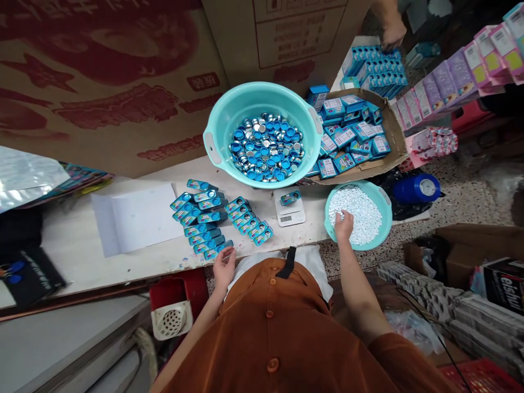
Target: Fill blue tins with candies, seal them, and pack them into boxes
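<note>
My right hand is over the left part of a small turquoise basin of white pellets, fingertips pressed together at the pellets; what they hold is too small to tell. At the table's front edge my left hand rests with fingers loosely apart, beside the nearest of several blue tins. Another group of blue tins lies right of those. One blue tin sits on a white scale. Behind it, a large turquoise basin holds blue and silver caps.
White paper lies on the table's left. Big cardboard boxes stand behind. A cardboard tray holds blue boxes; another person's hand touches stacked blue boxes. A blue roll is right of the small basin.
</note>
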The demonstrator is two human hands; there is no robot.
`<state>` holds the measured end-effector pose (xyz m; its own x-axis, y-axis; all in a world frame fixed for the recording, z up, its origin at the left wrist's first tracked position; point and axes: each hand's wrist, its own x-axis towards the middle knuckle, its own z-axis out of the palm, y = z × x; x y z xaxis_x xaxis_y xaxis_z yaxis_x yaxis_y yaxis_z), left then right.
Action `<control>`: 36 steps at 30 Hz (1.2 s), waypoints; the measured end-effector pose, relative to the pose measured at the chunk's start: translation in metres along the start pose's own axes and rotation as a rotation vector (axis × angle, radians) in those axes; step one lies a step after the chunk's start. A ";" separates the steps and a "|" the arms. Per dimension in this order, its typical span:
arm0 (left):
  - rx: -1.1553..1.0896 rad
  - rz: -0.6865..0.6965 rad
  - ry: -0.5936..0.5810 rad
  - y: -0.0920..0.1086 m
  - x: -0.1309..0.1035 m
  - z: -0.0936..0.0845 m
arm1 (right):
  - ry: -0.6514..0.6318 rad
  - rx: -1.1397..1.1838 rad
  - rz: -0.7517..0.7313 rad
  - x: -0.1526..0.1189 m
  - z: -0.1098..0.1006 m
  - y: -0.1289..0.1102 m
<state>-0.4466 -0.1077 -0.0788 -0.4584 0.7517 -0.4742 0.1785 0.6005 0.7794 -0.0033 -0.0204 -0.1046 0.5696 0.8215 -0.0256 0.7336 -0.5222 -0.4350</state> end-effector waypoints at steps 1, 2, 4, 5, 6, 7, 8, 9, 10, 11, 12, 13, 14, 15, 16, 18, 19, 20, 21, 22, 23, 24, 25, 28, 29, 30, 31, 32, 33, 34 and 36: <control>0.002 0.004 -0.001 0.001 0.000 0.000 | -0.011 0.009 0.019 0.003 -0.001 0.000; 0.002 0.008 -0.002 0.001 -0.001 0.000 | -0.025 0.017 0.030 0.007 -0.002 0.001; -0.002 0.010 -0.003 0.002 -0.002 0.000 | -0.056 0.025 0.031 0.015 -0.006 0.003; -0.004 0.010 -0.004 0.002 -0.002 -0.001 | -0.066 0.023 0.032 0.018 -0.008 0.005; -0.004 0.011 -0.005 0.002 -0.003 -0.001 | -0.070 0.018 0.037 0.021 -0.011 0.007; -0.003 0.011 -0.007 0.003 -0.003 -0.001 | -0.070 0.010 0.047 0.023 -0.013 0.008; -0.002 0.012 -0.007 0.002 -0.004 -0.001 | -0.066 0.002 0.060 0.025 -0.016 0.010; -0.002 0.015 -0.006 0.002 -0.004 -0.001 | -0.062 -0.005 0.074 0.027 -0.018 0.011; -0.005 0.017 -0.003 0.002 -0.004 0.000 | -0.061 -0.009 0.084 0.028 -0.020 0.012; -0.010 0.018 0.002 0.001 -0.004 0.000 | -0.064 -0.010 0.090 0.029 -0.022 0.013; -0.015 0.019 0.005 0.001 -0.003 0.000 | -0.069 -0.009 0.094 0.030 -0.023 0.014; -0.020 0.020 0.005 0.000 -0.003 0.000 | -0.075 -0.008 0.099 0.031 -0.024 0.014; -0.023 0.021 0.004 -0.001 -0.002 0.000 | -0.078 -0.007 0.106 0.032 -0.025 0.014; -0.021 0.021 0.000 -0.001 -0.002 0.001 | -0.078 -0.005 0.114 0.033 -0.027 0.014; -0.019 0.021 -0.004 -0.002 -0.001 0.001 | -0.075 -0.002 0.122 0.033 -0.028 0.014; -0.020 0.021 -0.007 -0.003 0.001 0.000 | -0.066 0.008 0.136 0.035 -0.030 0.012; -0.024 0.019 -0.008 -0.003 0.001 0.000 | -0.060 0.015 0.143 0.036 -0.031 0.011; -0.027 0.017 -0.009 -0.004 0.002 0.000 | -0.055 0.025 0.150 0.038 -0.032 0.009; -0.030 0.017 -0.011 -0.005 0.002 -0.001 | -0.050 0.036 0.160 0.040 -0.033 0.008; -0.033 0.016 -0.010 -0.005 0.003 -0.001 | -0.047 0.048 0.173 0.041 -0.033 0.006; -0.036 0.015 -0.011 -0.006 0.004 -0.002 | -0.045 0.061 0.188 0.043 -0.033 0.005; -0.040 0.015 -0.009 -0.007 0.005 -0.002 | -0.048 0.077 0.206 0.045 -0.033 0.005; -0.044 0.015 -0.008 -0.008 0.005 -0.002 | -0.053 0.097 0.228 0.047 -0.033 0.004; -0.055 0.009 -0.001 -0.011 0.007 -0.002 | -0.084 0.183 0.315 0.049 -0.029 0.005; -0.056 0.007 0.002 -0.011 0.008 -0.002 | -0.095 0.221 0.350 0.049 -0.028 0.006; -0.055 0.005 0.006 -0.011 0.008 -0.001 | -0.106 0.262 0.384 0.049 -0.027 0.006; -0.053 0.004 0.008 -0.010 0.008 -0.001 | -0.115 0.306 0.413 0.048 -0.027 0.006; -0.052 0.003 0.013 -0.010 0.008 -0.001 | -0.123 0.349 0.435 0.046 -0.027 0.005; -0.048 0.003 0.015 -0.009 0.008 -0.001 | -0.127 0.391 0.448 0.044 -0.028 0.003; -0.045 0.003 0.018 -0.008 0.008 -0.001 | -0.132 0.430 0.453 0.042 -0.029 0.000; -0.043 0.007 0.027 -0.007 0.008 -0.001 | -0.143 0.494 0.443 0.039 -0.033 -0.010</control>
<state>-0.4523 -0.1060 -0.0874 -0.4806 0.7478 -0.4581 0.1447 0.5828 0.7996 0.0233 0.0094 -0.0716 0.6978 0.5941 -0.4001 0.1677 -0.6785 -0.7152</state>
